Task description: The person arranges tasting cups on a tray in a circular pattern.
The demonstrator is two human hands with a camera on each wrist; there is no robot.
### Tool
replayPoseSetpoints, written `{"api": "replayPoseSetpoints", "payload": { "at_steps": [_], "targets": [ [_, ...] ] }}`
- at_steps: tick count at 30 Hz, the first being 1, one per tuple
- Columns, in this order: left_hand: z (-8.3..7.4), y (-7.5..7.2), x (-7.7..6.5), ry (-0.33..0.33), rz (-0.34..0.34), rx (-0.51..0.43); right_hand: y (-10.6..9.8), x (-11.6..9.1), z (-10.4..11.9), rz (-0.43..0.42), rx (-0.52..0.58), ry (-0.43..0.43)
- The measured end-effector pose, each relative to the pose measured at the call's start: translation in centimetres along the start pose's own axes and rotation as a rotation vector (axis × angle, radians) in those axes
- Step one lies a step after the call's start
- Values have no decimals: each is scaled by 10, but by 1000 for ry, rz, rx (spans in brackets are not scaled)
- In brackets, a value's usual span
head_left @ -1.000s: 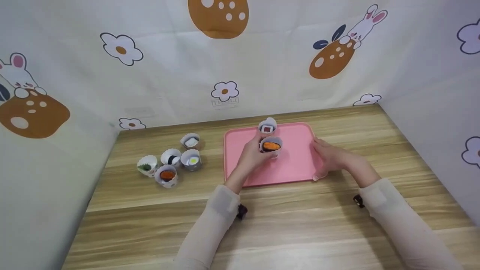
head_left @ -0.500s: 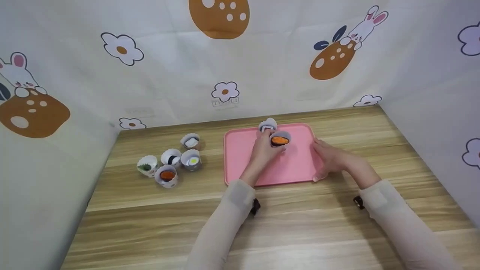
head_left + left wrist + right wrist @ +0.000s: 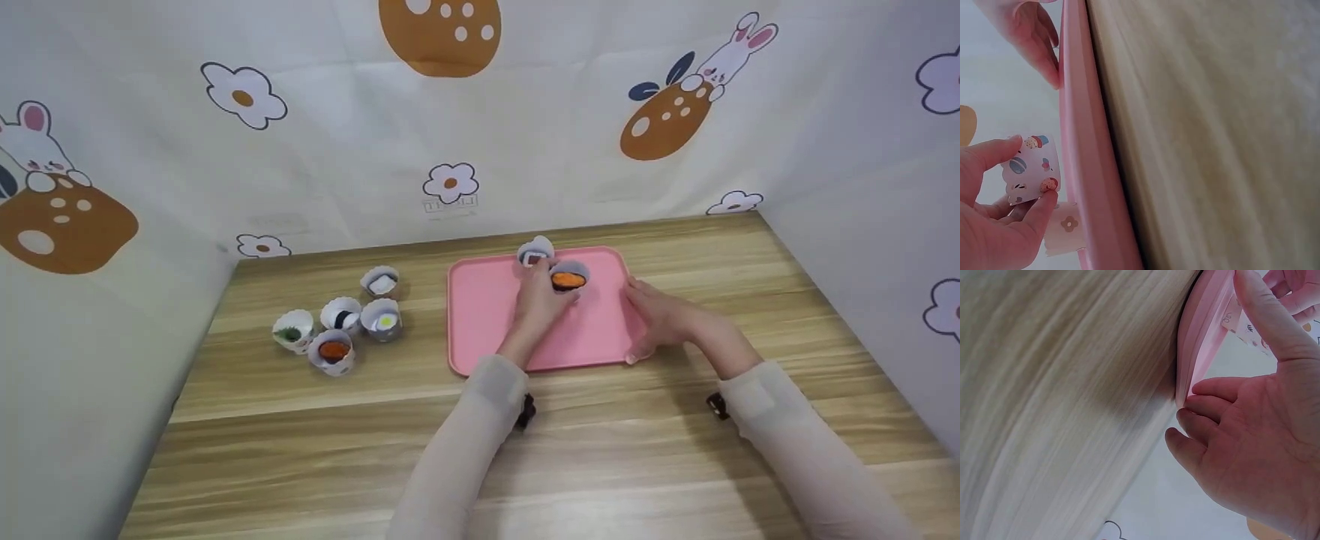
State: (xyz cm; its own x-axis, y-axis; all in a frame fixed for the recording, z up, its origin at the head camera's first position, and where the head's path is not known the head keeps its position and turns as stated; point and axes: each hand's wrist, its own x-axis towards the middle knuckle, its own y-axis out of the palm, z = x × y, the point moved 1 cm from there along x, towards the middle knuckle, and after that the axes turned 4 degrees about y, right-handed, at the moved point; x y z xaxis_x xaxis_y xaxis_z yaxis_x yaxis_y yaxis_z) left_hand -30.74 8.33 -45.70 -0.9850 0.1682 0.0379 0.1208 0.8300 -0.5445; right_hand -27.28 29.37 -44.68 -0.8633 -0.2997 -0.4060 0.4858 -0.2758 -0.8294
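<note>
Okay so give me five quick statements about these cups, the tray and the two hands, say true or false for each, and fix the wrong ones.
1. The left hand holds a paper cup with an orange topping inside. True.
2. The right hand is holding a cup too. False: the right hand is at the right edge of the pink tray.
3. Five cups stand to the left of the tray. True.
4. The cup with the green piece is on the tray. False: it stands on the wooden table.
5. Both sleeves are black. False: they are pale.
</note>
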Motion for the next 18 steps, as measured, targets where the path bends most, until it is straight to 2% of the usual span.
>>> {"api": "replayPoseSetpoints", "payload": {
  "at_steps": [9, 18],
  "targets": [
    [2, 8, 1, 7, -15, 32, 0, 1, -2, 7, -6, 1],
    [2, 12, 1, -34, -8, 75, 0, 1, -1, 12, -8, 12]
  ]
}}
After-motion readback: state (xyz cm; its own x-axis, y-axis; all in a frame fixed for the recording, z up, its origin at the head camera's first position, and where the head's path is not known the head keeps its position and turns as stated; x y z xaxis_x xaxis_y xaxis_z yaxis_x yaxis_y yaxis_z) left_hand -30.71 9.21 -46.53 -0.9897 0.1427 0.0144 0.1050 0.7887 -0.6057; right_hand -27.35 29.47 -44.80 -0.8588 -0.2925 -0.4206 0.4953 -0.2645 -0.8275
